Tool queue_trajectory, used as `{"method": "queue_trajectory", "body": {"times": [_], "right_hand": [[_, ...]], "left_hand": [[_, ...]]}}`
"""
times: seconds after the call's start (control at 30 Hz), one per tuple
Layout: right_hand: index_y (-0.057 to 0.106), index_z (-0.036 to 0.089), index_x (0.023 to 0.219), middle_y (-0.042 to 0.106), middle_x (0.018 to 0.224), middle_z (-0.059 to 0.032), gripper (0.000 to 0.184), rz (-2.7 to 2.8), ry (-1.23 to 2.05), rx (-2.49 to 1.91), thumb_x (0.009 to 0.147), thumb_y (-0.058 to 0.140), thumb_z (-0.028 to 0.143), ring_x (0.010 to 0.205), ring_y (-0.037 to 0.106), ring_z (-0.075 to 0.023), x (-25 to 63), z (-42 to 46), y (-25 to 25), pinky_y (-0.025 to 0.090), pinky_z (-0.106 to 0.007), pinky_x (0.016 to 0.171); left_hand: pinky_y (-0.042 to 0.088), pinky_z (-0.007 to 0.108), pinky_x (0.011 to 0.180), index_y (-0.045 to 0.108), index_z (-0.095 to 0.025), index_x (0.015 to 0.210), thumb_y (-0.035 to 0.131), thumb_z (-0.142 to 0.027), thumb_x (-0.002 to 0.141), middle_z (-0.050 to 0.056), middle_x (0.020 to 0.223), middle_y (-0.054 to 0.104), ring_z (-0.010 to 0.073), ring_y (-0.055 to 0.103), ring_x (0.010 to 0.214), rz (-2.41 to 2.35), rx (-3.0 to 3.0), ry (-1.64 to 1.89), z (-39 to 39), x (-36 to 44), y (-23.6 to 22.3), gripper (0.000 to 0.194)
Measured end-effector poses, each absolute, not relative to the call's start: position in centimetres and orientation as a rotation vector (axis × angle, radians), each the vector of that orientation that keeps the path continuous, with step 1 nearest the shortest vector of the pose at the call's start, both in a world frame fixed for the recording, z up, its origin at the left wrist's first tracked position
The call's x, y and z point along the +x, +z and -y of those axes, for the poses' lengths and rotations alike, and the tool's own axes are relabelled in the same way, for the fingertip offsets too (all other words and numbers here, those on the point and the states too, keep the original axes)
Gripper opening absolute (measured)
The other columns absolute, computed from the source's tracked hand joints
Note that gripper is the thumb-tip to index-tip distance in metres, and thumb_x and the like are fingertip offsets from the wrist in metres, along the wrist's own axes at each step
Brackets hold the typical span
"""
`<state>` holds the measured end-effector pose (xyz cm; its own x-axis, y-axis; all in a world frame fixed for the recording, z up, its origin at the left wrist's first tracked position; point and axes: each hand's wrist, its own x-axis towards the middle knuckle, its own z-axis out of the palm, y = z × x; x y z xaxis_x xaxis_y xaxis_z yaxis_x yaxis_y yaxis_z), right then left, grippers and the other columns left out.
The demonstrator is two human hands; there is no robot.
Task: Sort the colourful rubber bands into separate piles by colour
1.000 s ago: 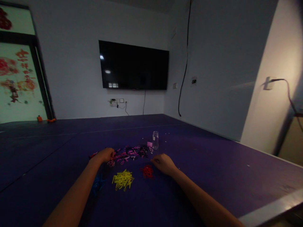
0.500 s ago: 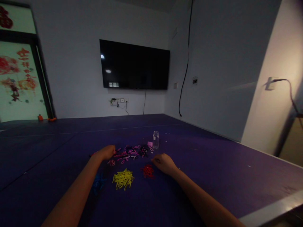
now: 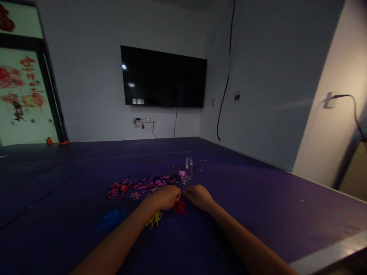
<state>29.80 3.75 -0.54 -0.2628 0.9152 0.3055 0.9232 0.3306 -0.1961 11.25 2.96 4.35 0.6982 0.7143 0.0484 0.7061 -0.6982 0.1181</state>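
My left hand is closed in a pinch just above a small pile of red hair ties; whatever its fingertips hold is too small to make out. Close by on the right, my right hand rests on the purple surface with curled fingers, and their contents cannot be seen. Behind both hands lies a loose spread of pink, red and black hair ties. My left forearm partly covers a yellow pile. Left of that forearm sits a blue pile.
A clear bottle stands upright without a lid beyond my hands, beside a pink cap. Small white scraps lie around it. A black television hangs on the far wall, and a dark cable dangles at the corner.
My left hand has moved right, from the mixed spread to the red pile, uncovering the spread's left end and blue pile while covering part of the yellow. My right hand has barely moved.
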Motion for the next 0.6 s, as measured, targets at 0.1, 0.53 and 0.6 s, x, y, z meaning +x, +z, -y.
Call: {"method": "queue_trajectory", "body": {"times": [0.1, 0.53, 0.6], "right_hand": [[0.068, 0.019, 0.076, 0.067, 0.07, -0.0022, 0.028, 2.242, -0.021, -1.624, 0.087, 0.045, 0.03, 0.062, 0.057, -0.0125, 29.8, -3.7, -0.4, 0.025, -0.023, 0.052], [0.068, 0.019, 0.078, 0.069, 0.075, -0.0035, 0.032, 2.263, -0.067, -1.65, 0.089, 0.042, 0.035, 0.067, 0.061, -0.014, 29.8, -3.8, -0.7, 0.027, -0.023, 0.053], [0.068, 0.019, 0.077, 0.069, 0.075, -0.0035, 0.033, 2.265, -0.068, -1.653, 0.09, 0.042, 0.035, 0.066, 0.061, -0.0138, 29.7, -3.8, -0.6, 0.027, -0.023, 0.053]], "left_hand": [[0.042, 0.025, 0.072, 0.062, -0.017, 0.086, 0.048, -0.011, 0.079, 0.007, 0.094, 0.066, 0.0187, 0.06, 0.087, -1.147, 2.836, 0.155, -2.9, 11.6, 3.7, 0.017], [0.039, 0.031, 0.078, 0.066, -0.013, 0.08, 0.04, -0.007, 0.08, 0.017, 0.095, 0.066, 0.0238, 0.059, 0.094, -1.8, 2.568, 0.365, -9.3, 3.8, 4.9, 0.026], [0.039, 0.028, 0.074, 0.066, -0.014, 0.073, 0.043, -0.005, 0.075, 0.013, 0.083, 0.067, 0.0215, 0.06, 0.086, -1.847, 2.489, 0.328, -10.4, 2.0, 4.6, 0.024]]}}
